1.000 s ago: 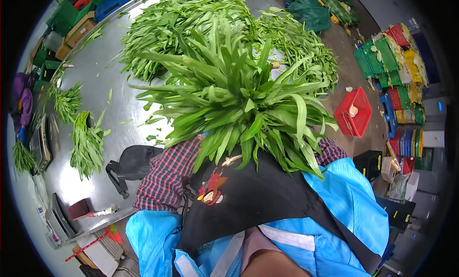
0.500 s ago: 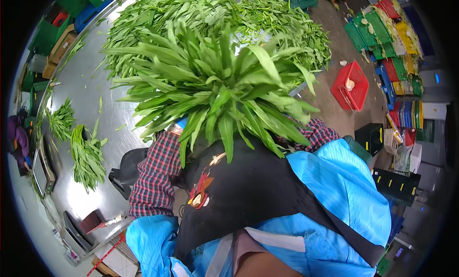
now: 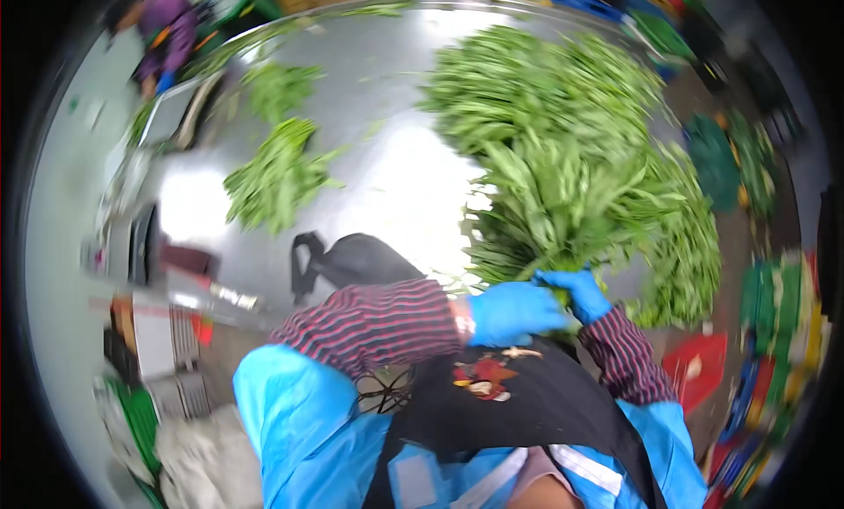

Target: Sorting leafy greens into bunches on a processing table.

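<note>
A thick bunch of long-leaved greens leans away from me over the table, its stems toward my body. Wrapped round the stems from the right is my right hand, in a blue glove. My left hand, also blue-gloved, is closed at the stem ends just below it, slightly smeared by motion. Beneath and beyond the bunch spreads a big heap of loose greens. On the left side of the table lie a small bunch of greens and another bunch farther off.
The shiny metal table carries a black cloth-like item near my left forearm and a dark red block. A red basket stands low at right, near stacked coloured crates. Another person bends at far left.
My view has turned toward the table's left side. The bunch, earlier upright and hiding my hands, has tipped forward over the heap, and both gloves now show.
</note>
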### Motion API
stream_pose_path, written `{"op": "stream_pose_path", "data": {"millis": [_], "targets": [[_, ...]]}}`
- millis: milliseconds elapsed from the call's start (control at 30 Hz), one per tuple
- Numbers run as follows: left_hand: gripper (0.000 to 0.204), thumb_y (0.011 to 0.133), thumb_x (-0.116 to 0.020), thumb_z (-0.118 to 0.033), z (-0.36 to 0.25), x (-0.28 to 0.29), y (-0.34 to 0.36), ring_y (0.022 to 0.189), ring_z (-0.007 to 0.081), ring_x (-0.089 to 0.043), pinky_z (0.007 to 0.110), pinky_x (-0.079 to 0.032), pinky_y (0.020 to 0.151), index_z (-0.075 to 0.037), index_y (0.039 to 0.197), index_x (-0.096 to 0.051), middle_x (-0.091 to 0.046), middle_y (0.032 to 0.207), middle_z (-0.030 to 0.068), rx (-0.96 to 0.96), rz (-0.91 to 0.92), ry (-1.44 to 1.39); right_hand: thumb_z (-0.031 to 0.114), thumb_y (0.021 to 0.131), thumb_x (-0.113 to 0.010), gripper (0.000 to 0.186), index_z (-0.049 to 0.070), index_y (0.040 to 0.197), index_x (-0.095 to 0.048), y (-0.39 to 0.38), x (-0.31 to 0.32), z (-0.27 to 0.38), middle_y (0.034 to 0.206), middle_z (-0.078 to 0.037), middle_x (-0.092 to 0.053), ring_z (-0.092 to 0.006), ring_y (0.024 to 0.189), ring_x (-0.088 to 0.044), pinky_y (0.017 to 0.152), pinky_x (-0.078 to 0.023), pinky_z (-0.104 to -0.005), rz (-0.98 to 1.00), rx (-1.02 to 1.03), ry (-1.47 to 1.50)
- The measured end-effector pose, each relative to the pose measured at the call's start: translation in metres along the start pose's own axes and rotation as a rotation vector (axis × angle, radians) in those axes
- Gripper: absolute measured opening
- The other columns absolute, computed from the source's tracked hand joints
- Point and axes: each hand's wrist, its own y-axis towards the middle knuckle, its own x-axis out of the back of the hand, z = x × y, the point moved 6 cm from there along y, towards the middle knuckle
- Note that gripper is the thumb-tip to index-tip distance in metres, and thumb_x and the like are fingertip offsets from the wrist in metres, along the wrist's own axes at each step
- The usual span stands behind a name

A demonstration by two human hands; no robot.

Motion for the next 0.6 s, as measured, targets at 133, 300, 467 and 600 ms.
{"op": "stream_pose_path", "data": {"millis": [133, 300, 467, 600], "targets": [[0.077, 0.07, -0.064, -0.018, -0.003, 0.048, -0.019, 0.141, 0.0368, -0.023, 0.053, -0.026, 0.112, -0.023, 0.141, -0.037, -0.03, 0.15, 0.0106, -0.155, -0.255, 0.596, 0.018, 0.091, -0.054, 0.038, -0.002, 0.124, -0.055, -0.015, -0.056, 0.035, 0.122, -0.014, -0.06, -0.024, 0.111, -0.058, 0.1, -0.044, -0.0364, 0.278, 0.104, -0.397], [0.085, 0.069, -0.062, -0.019, 0.021, 0.061, -0.06, 0.14, 0.0373, -0.024, 0.057, -0.021, 0.113, -0.025, 0.146, -0.028, -0.037, 0.142, 0.0125, -0.007, -0.235, 0.541, 0.006, 0.083, -0.061, 0.026, -0.002, 0.106, -0.068, -0.014, -0.107, 0.056, 0.107, -0.012, -0.068, -0.0219, 0.106, -0.061, 0.1, -0.043, -0.0366, 0.397, -0.276, -0.183], [0.079, 0.071, -0.059, -0.013, 0.042, 0.069, -0.09, 0.102, 0.0299, -0.059, 0.046, -0.043, 0.097, -0.017, 0.145, -0.03, -0.058, 0.097, 0.0076, 0.139, -0.115, 0.507, 0.003, 0.082, -0.063, 0.025, -0.003, 0.106, -0.067, 0.016, -0.137, 0.069, 0.1, -0.013, -0.069, -0.0215, 0.099, -0.065, 0.091, -0.05, -0.0344, 0.5, -0.235, -0.394], [0.056, 0.077, -0.058, -0.01, 0.064, 0.107, -0.127, 0.065, 0.0319, -0.062, 0.042, -0.051, 0.058, -0.011, 0.132, -0.047, -0.061, 0.077, 0.0135, 0.23, -0.091, 0.351, 0.007, 0.081, -0.066, 0.048, -0.003, 0.127, -0.053, 0.039, -0.178, 0.099, 0.115, -0.014, -0.064, -0.0209, 0.104, -0.063, 0.09, -0.051, -0.0351, 0.475, -0.315, -0.099]]}}
